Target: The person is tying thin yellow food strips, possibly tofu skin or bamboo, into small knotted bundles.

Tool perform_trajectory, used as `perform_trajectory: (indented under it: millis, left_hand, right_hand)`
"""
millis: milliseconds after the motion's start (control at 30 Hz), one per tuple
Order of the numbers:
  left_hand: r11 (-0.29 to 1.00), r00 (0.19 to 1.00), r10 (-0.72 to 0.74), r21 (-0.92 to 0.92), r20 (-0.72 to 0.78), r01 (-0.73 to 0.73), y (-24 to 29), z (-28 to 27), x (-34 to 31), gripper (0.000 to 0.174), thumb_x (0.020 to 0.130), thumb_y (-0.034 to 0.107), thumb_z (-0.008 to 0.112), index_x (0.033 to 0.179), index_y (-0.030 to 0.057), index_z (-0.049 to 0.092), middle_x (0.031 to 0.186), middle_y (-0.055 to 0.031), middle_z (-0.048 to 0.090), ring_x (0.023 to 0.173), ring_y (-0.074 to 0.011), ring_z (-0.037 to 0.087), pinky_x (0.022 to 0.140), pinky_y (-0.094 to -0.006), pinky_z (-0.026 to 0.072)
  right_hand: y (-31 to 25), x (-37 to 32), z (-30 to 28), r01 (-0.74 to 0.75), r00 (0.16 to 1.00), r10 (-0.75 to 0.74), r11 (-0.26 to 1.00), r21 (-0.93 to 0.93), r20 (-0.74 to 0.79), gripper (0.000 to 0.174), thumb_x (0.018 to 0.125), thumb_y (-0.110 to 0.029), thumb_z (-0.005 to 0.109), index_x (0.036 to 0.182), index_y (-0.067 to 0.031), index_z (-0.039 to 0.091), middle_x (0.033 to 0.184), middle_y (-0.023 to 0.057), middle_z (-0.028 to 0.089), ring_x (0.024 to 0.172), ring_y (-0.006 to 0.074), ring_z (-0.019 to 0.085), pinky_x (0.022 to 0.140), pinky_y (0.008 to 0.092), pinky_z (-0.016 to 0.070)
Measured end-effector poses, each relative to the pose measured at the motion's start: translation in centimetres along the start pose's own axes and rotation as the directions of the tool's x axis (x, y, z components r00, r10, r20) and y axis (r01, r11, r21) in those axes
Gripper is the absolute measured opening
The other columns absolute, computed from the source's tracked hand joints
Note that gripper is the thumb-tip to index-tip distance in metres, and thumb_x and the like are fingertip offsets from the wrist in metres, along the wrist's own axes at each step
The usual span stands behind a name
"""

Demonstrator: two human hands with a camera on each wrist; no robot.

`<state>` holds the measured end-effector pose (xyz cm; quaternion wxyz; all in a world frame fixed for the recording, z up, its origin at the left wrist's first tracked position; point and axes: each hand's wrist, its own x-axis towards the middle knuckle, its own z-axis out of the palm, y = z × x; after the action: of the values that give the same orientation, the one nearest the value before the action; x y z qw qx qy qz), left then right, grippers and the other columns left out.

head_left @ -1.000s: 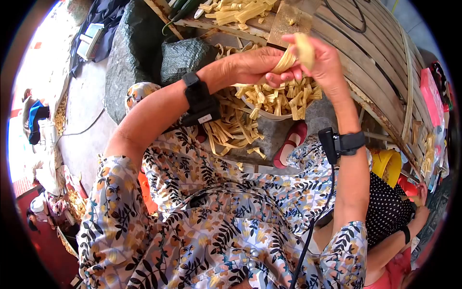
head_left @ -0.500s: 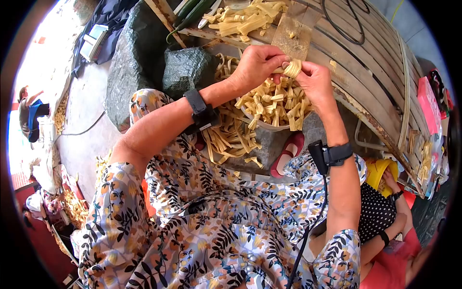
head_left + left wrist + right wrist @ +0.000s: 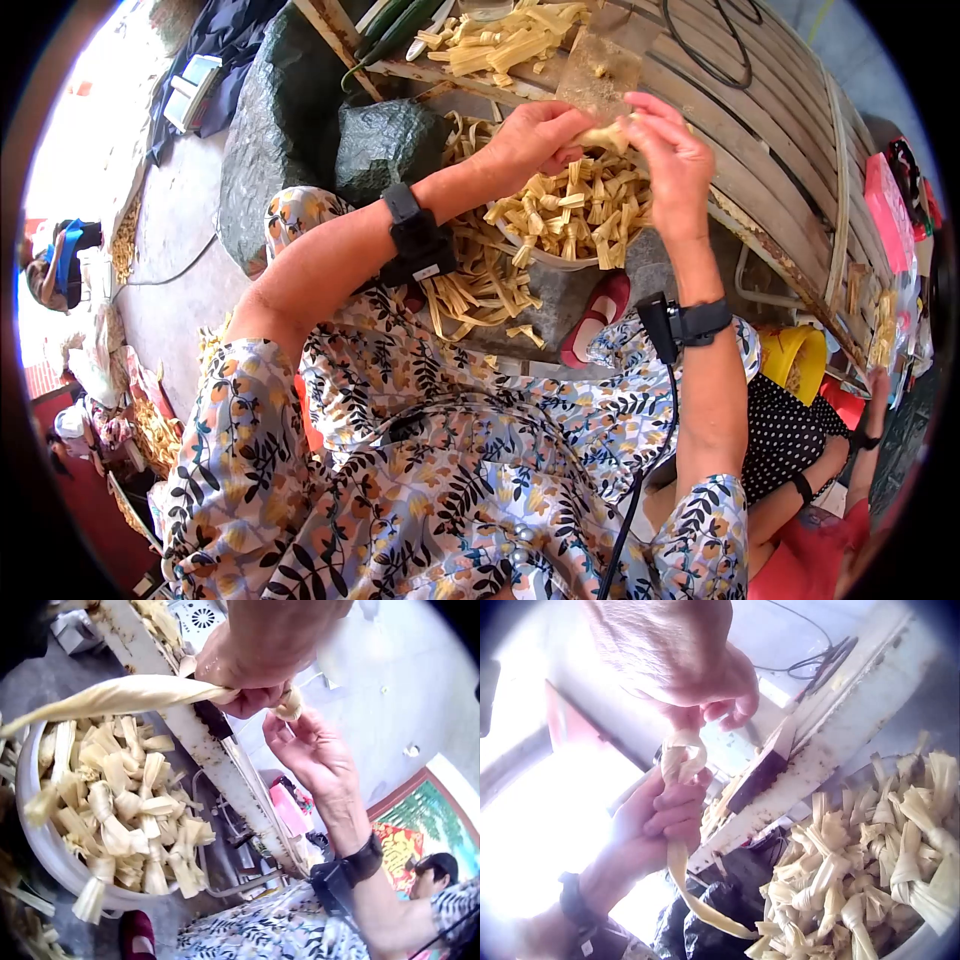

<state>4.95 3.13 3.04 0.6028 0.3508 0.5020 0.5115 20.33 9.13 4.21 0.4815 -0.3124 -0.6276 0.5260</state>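
Near the slatted surface [image 3: 790, 120], my left hand [image 3: 535, 135] is gripping a pale strip [image 3: 142, 694] and my right hand [image 3: 680, 165] is working at its loop [image 3: 291, 706], pinching or not I cannot tell, seemingly knotting, probably needing to tighten next, beside the basin [image 3: 30, 806] of knotted pieces [image 3: 112, 817].

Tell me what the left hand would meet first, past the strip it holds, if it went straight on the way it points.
Past the pale strip, the left hand would probably meet the right hand first, though depth is hard to judge.
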Motion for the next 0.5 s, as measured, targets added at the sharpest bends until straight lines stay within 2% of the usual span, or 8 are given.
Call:
perform_trajectory:
  millis: [67, 100, 200, 300, 400, 433, 500]
  left_hand:
    - [0.992, 0.994, -0.078, -0.097, 0.071, 0.085, 0.6, 0.0, -0.6, 0.035, 0.084, 0.035, 0.054, 0.092, 0.0004, 0.056, 0.055, 0.0064, 0.034, 0.047, -0.0025, 0.027, 0.042, -0.0177, 0.0218]
    - [0.999, 0.991, -0.047, 0.007, 0.129, 0.046, 0.4, -0.2, -0.6, 0.038, 0.085, 0.036, 0.052, 0.091, -0.0009, 0.056, 0.055, 0.0071, 0.029, 0.047, -0.0022, 0.025, 0.042, -0.0177, 0.02]
    - [0.998, 0.974, -0.006, 0.061, 0.225, -0.008, -0.4, -1.4, -0.2, 0.032, 0.088, 0.03, 0.049, 0.09, -0.0003, 0.057, 0.056, 0.0073, 0.031, 0.048, -0.002, 0.026, 0.043, -0.017, 0.0203]
    - [0.978, 0.936, -0.124, -0.121, 0.331, 0.172, -0.1, -2.2, -0.5, 0.027, 0.09, 0.025, 0.046, 0.088, 0.001, 0.058, 0.056, 0.008, 0.032, 0.048, -0.002, 0.026, 0.043, -0.0169, 0.0207]
    - [0.991, 0.935, -0.087, -0.063, 0.345, 0.115, -0.5, -2.3, -0.2, 0.026, 0.09, 0.024, 0.045, 0.086, 0.0022, 0.059, 0.056, 0.0086, 0.033, 0.048, -0.0018, 0.027, 0.043, -0.0168, 0.0211]
    - [0.994, 0.942, -0.085, -0.042, 0.324, 0.104, -0.6, -2.2, -0.2, 0.026, 0.09, 0.024, 0.045, 0.086, 0.0025, 0.058, 0.056, 0.0087, 0.033, 0.048, -0.0017, 0.027, 0.043, -0.0166, 0.0211]
    - [0.996, 0.955, -0.082, 0.003, 0.285, 0.084, -0.4, -2.0, -0.3, 0.025, 0.09, 0.024, 0.045, 0.084, 0.003, 0.058, 0.055, 0.0089, 0.033, 0.048, -0.0014, 0.027, 0.043, -0.0163, 0.0212]
  right_hand:
    - [0.5, 1.0, -1.9, -0.118, 0.985, 0.133, 0.985, 0.129, -0.114, 0.011, 0.073, -0.001, 0.063, 0.081, 0.0045, 0.064, 0.103, 0.0101, 0.057, 0.083, 0.0115, 0.055, 0.072, 0.021, 0.0459]
    - [0.5, 1.1, -2.3, -0.185, 0.966, 0.208, 0.971, 0.15, -0.156, 0.012, 0.074, -0.004, 0.064, 0.083, 0.0034, 0.064, 0.103, 0.0084, 0.057, 0.082, 0.0105, 0.056, 0.071, 0.0208, 0.0474]
    - [0.0, 0.9, -2.6, -0.373, 0.926, 0.379, 0.91, 0.184, 0.004, 0.02, 0.075, -0.01, 0.065, 0.092, 0.0014, 0.062, 0.095, 0.0064, 0.06, 0.079, 0.0088, 0.056, 0.068, 0.0197, 0.0491]
    - [-1.0, 0.5, -1.8, -0.497, 0.866, 0.482, 0.861, 0.109, 0.136, 0.033, 0.074, -0.016, 0.067, 0.102, -0.0002, 0.058, 0.085, 0.0044, 0.061, 0.073, 0.0063, 0.055, 0.063, 0.0186, 0.0501]
    - [-0.6, -0.4, -0.5, -0.533, 0.818, 0.488, 0.843, 0.079, 0.305, 0.038, 0.074, -0.018, 0.068, 0.105, -0.0014, 0.055, 0.077, 0.004, 0.061, 0.066, 0.0052, 0.055, 0.058, 0.0166, 0.0489]
    - [0.2, -0.7, 0.2, -0.52, 0.824, 0.458, 0.845, 0.125, 0.333, 0.028, 0.075, -0.015, 0.067, 0.098, -0.0014, 0.058, 0.071, 0.0017, 0.058, 0.056, 0.0029, 0.049, 0.05, 0.0147, 0.0428]
    - [0.7, -0.7, 0.6, -0.463, 0.87, 0.396, 0.862, 0.208, 0.294, 0.021, 0.075, -0.012, 0.065, 0.093, -0.0016, 0.059, 0.067, -0.0003, 0.054, 0.052, 0.0019, 0.044, 0.045, 0.0143, 0.0362]
